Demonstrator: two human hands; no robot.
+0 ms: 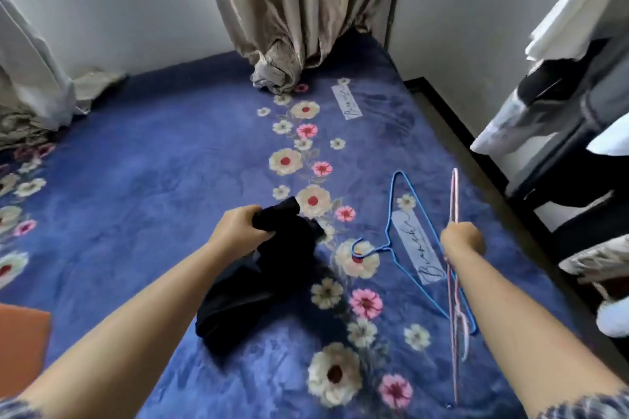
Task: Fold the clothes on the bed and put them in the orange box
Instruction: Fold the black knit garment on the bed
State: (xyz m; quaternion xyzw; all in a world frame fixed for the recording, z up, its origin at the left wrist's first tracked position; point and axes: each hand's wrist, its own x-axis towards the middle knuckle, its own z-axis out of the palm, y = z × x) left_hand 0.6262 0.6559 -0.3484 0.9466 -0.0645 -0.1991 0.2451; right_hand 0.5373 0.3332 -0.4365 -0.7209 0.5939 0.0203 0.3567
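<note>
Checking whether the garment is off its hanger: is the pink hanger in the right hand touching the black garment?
Apart. The head view shows the pink hanger held by the right hand, with bare blue blanket and a blue hanger between it and the black garment.

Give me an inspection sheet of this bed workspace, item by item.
Surface: bed covered by a blue floral blanket, bare over much of its left part.
Job's things: black garment, bunched, partly lifted off the blanket; corner of the orange box at the left edge.
Clutter: blue hanger lying on the blanket; pink hanger held off it.
Hands: left hand grips the black garment's top; right hand grips the pink hanger.
Cables: nothing seen.
Surroundings: beige curtain hanging onto the far edge of the bed; clothes rack with garments at right; white walls.
</note>
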